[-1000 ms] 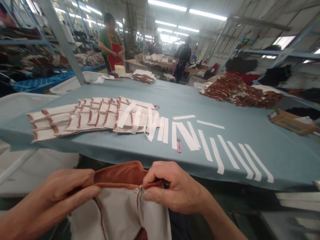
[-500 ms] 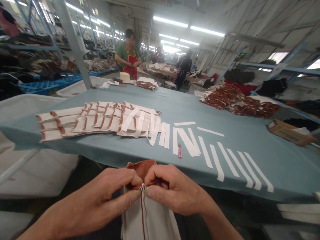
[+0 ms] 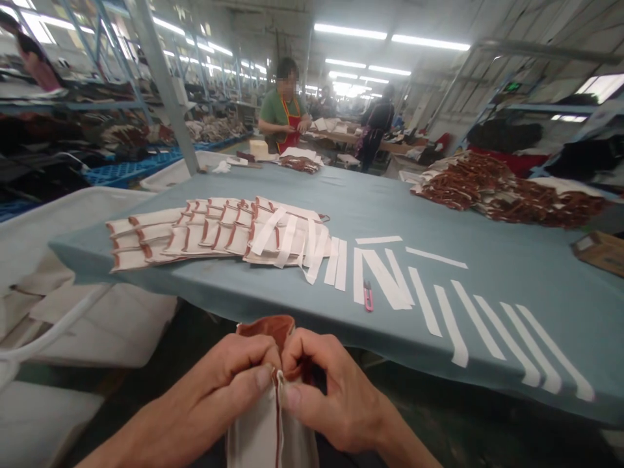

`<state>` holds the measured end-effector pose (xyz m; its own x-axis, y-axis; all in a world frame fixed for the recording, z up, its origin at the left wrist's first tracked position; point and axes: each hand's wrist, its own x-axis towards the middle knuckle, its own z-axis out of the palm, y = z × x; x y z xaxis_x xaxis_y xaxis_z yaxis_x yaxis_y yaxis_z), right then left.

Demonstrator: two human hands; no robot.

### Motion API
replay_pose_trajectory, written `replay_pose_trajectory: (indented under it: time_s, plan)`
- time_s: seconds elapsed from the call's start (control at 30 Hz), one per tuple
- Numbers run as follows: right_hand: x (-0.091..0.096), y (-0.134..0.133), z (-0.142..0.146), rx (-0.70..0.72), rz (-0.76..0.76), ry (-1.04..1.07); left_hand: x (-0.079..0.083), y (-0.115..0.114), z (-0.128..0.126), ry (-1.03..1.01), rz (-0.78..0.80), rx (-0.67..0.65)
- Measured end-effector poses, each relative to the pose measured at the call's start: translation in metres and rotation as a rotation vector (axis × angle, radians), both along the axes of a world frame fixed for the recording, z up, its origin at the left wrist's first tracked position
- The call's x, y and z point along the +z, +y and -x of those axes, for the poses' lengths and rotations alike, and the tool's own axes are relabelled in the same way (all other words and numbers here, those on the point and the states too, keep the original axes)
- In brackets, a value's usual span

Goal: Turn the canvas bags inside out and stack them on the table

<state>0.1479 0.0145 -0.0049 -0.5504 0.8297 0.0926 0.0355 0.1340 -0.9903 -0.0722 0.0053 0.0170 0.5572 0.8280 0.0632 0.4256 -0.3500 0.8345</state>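
Close to my body, below the table's front edge, a cream fabric piece [image 3: 253,419] with a brown lining and a brown-edged seam hangs from my hands. My left hand [image 3: 229,383] pinches its upper edge on the left of the seam. On the right of the seam my right hand [image 3: 331,390] grips the same edge, thumb on the outside and fingers curled inside. Both thumbs almost meet at the top of the seam. Further off on the table lie pink-handled thread snips [image 3: 368,297] among white strips [image 3: 383,279].
On the blue-green table [image 3: 205,283] lies an overlapping row of cream, brown-edged pieces [image 3: 199,227]. A brown and cream heap [image 3: 497,188] sits at the back right, near a cardboard box [image 3: 599,250]. White bins [image 3: 146,325] stand at left. A person in a red apron [image 3: 287,120] stands beyond the table.
The view has shifted, so the table's contents appear further right. My hands still pinch the fabric at the seam, drawn slightly lower and to the left. The far person has bent forward a little.
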Motion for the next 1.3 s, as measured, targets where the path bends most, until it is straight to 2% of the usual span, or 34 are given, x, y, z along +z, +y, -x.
replay_pose_trajectory:
  time_s: [0.1, 0.23, 0.4, 0.53, 0.67, 0.8, 1.0, 1.17, 1.3]
  plan:
    - [-0.007, 0.003, 0.003, 0.003, 0.017, 0.052, 0.001, 0.001, -0.003, -0.045, 0.07, -0.006]
    - [-0.021, 0.004, 0.0, 0.014, 0.061, 0.016, 0.001, 0.0, -0.003, -0.042, 0.12, 0.002]
    - [-0.031, 0.003, -0.008, 0.062, 0.125, 0.029, -0.018, -0.003, 0.003, -0.088, 0.112, 0.005]
    - [-0.021, 0.004, -0.012, 0.079, 0.106, 0.016, -0.033, -0.005, 0.008, -0.089, 0.108, 0.022]
    - [-0.007, 0.006, -0.012, 0.077, 0.094, -0.031, -0.038, -0.007, 0.012, -0.041, 0.119, 0.033]
    - [-0.004, 0.008, -0.012, 0.098, 0.105, -0.03, -0.036, -0.008, 0.012, -0.027, 0.109, 0.039]
    - [-0.003, 0.009, -0.013, 0.11, 0.093, -0.054, -0.025, -0.006, 0.007, 0.006, 0.062, 0.055]
    - [0.008, 0.007, -0.008, 0.019, 0.1, -0.168, -0.037, -0.014, 0.012, -0.032, 0.075, 0.089]
    - [0.016, 0.006, -0.004, -0.054, 0.107, -0.23, -0.046, -0.007, 0.009, -0.052, 0.046, 0.06]
